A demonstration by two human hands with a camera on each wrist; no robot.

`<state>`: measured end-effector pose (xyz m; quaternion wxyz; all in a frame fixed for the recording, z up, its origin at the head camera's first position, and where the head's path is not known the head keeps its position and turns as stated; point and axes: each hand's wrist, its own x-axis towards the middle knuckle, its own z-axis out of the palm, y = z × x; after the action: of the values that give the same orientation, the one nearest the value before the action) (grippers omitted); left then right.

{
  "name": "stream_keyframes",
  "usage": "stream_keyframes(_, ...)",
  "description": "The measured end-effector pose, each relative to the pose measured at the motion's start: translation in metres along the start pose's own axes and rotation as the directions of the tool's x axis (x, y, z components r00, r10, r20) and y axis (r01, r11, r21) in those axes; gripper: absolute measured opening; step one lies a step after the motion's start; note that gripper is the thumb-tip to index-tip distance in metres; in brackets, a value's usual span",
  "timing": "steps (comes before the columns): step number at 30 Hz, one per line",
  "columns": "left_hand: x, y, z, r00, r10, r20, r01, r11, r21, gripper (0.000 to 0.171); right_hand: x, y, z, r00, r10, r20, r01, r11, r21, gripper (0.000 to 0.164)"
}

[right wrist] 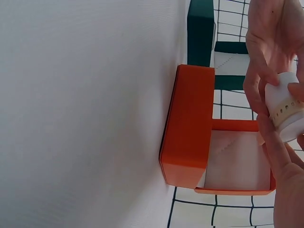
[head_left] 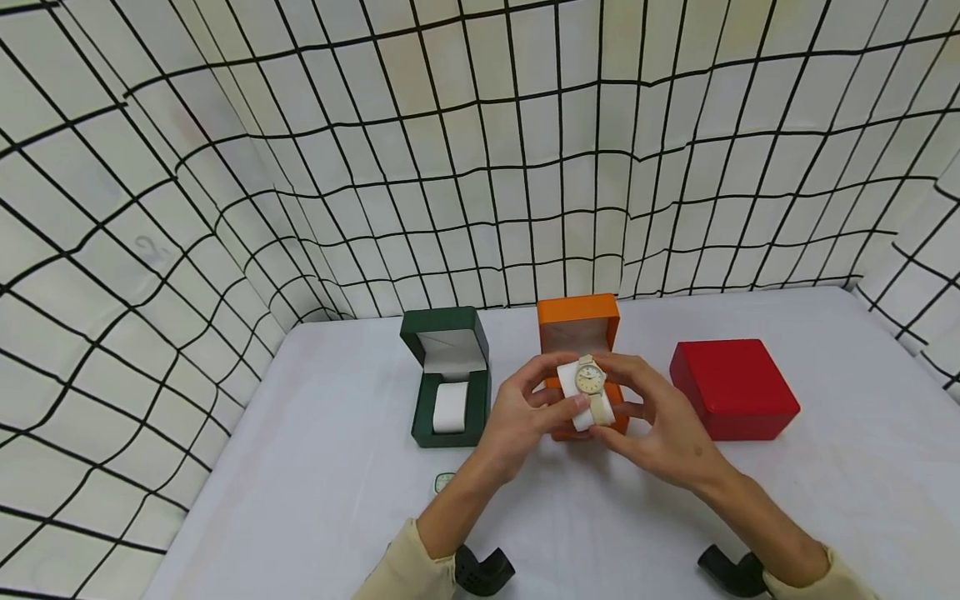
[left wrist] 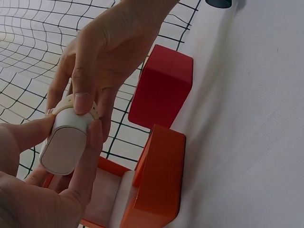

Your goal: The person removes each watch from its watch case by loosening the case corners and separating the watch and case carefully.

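Note:
A cream-strapped watch (head_left: 590, 379) with a pale round dial is wrapped around a white cushion (left wrist: 64, 149). My left hand (head_left: 517, 417) grips the cushion from the left, its thumb near the dial. From the other side, my right hand (head_left: 663, 417) holds the same watch and cushion with curled fingers. In the right wrist view the strap (right wrist: 287, 109) shows its row of holes. Both hands are above an orange watch box (head_left: 577, 311), whose lid stands up and whose lower part they partly hide.
An open green watch box (head_left: 444, 319) with a white cushion (head_left: 450, 407) inside stands to the left. To the right is a closed red box (head_left: 735, 379). A small green-rimmed dial (head_left: 443, 481) lies partly behind my left forearm. Black netting surrounds the white table (head_left: 315, 467).

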<state>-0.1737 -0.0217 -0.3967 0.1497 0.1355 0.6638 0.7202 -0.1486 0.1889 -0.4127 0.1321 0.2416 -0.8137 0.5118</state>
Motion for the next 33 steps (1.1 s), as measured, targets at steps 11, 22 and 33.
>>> stream_keyframes(11, 0.0035, -0.0005, 0.0028, 1.0, -0.011, -0.015, 0.012, 1.0, 0.016, 0.051, -0.0036, -0.0016, 0.0005, 0.999, -0.018, -0.033, 0.014, 0.994, -0.108, 0.089)
stream_keyframes(22, 0.0041, 0.0002, 0.0013, 0.999, -0.037, 0.003, 0.037, 0.999, -0.013, 0.052, -0.005, -0.0013, 0.0012, 0.999, -0.024, -0.041, 0.018, 0.99, -0.138, 0.089)
stream_keyframes(33, 0.0035, 0.0014, -0.0039, 0.997, -0.064, 0.04, 0.065, 0.998, -0.017, 0.05, -0.005, -0.0008, -0.0037, 1.0, -0.025, 0.004, 0.025, 0.997, -0.07, 0.085)
